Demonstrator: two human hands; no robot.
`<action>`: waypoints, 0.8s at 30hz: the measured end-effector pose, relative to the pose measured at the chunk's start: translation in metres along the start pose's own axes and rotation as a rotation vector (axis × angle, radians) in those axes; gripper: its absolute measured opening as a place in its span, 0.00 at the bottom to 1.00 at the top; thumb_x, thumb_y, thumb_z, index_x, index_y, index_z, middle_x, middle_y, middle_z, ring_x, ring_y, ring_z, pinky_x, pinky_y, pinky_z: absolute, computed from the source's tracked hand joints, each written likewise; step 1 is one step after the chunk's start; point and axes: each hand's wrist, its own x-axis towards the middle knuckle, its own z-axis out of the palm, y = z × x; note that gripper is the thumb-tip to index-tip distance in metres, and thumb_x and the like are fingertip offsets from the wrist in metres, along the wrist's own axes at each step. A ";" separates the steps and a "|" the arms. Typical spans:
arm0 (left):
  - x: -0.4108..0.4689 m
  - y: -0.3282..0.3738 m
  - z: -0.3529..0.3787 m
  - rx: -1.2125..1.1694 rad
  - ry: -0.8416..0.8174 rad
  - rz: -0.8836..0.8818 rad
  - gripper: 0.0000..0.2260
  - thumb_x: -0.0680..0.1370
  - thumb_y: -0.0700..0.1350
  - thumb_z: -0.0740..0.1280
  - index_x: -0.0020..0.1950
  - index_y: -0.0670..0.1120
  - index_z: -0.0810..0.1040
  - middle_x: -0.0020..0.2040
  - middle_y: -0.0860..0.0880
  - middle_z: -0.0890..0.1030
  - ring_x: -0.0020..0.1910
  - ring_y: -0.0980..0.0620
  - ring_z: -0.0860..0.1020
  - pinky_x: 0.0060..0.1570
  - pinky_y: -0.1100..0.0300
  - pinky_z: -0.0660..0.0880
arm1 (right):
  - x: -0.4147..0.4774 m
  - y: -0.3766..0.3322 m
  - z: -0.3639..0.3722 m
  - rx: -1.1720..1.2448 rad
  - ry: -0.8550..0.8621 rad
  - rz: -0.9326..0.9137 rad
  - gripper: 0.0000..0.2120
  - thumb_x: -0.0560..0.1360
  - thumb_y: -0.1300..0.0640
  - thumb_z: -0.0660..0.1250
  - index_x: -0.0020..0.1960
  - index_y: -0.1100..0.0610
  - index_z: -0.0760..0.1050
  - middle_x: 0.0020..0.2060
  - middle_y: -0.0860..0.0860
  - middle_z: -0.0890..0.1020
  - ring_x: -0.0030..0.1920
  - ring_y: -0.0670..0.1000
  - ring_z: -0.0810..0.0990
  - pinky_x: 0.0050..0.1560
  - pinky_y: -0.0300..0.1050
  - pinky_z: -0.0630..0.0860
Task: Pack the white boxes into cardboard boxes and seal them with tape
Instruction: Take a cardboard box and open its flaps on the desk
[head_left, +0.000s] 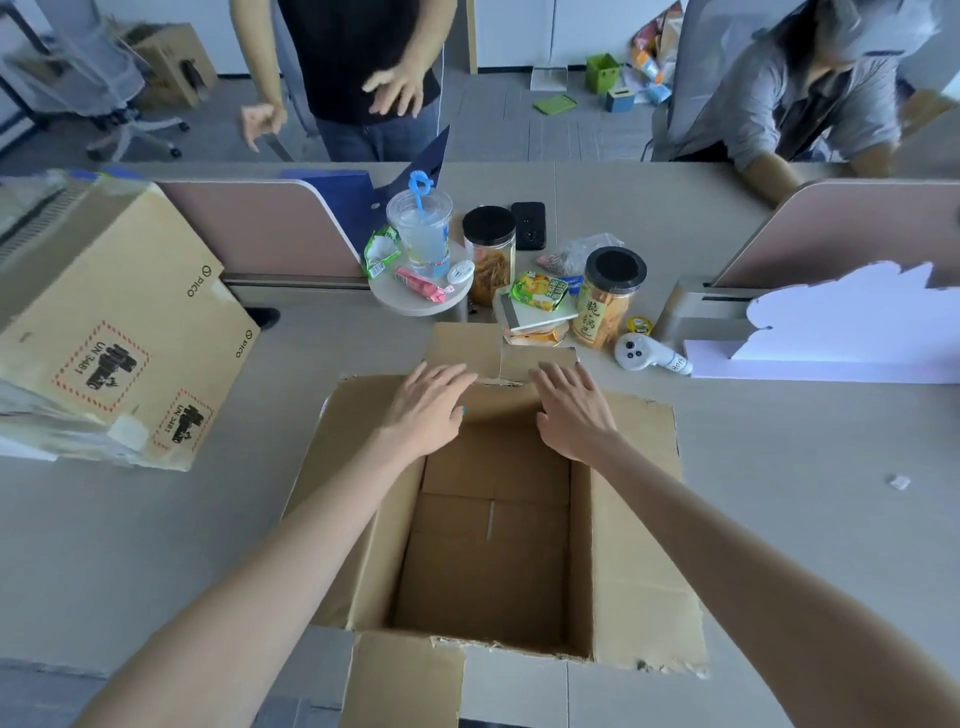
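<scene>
An open, empty cardboard box (636, 545) stands on the desk right in front of me, its four flaps folded outward. My left hand (428, 402) lies flat with straight fingers on the far flap, left of the middle. My right hand (571, 402) lies flat on the same flap just to the right. Neither hand holds anything. A stack of white boxes (810, 358) lies on the desk at the right; part of it is blanked out. A second, shut cardboard box (104, 322) with printed labels sits at the left.
Behind the open box stand snack jars (608, 304), a plastic cup (423, 231), snack packets, a phone (529, 224) and a white controller (641, 354). Pink partitions (270, 228) rise at both sides. Two people are beyond the desk.
</scene>
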 end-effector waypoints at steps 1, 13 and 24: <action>-0.008 0.001 -0.006 -0.016 0.038 -0.017 0.23 0.81 0.44 0.61 0.77 0.50 0.65 0.78 0.50 0.63 0.76 0.51 0.62 0.77 0.53 0.49 | -0.004 -0.006 -0.007 0.026 0.022 -0.006 0.26 0.79 0.55 0.60 0.75 0.56 0.60 0.73 0.53 0.64 0.73 0.55 0.63 0.76 0.51 0.53; -0.148 -0.009 -0.050 -0.001 0.194 -0.261 0.19 0.82 0.45 0.61 0.74 0.48 0.71 0.75 0.50 0.70 0.72 0.49 0.68 0.70 0.57 0.60 | -0.052 -0.114 -0.052 0.118 0.047 -0.273 0.20 0.77 0.62 0.59 0.69 0.57 0.68 0.66 0.54 0.72 0.66 0.57 0.71 0.63 0.49 0.67; -0.302 -0.074 -0.057 -0.035 0.239 -0.547 0.19 0.82 0.46 0.63 0.73 0.47 0.71 0.70 0.50 0.75 0.68 0.50 0.72 0.69 0.54 0.65 | -0.061 -0.259 -0.050 0.143 -0.001 -0.516 0.19 0.77 0.65 0.59 0.67 0.58 0.69 0.63 0.53 0.74 0.63 0.55 0.74 0.58 0.47 0.69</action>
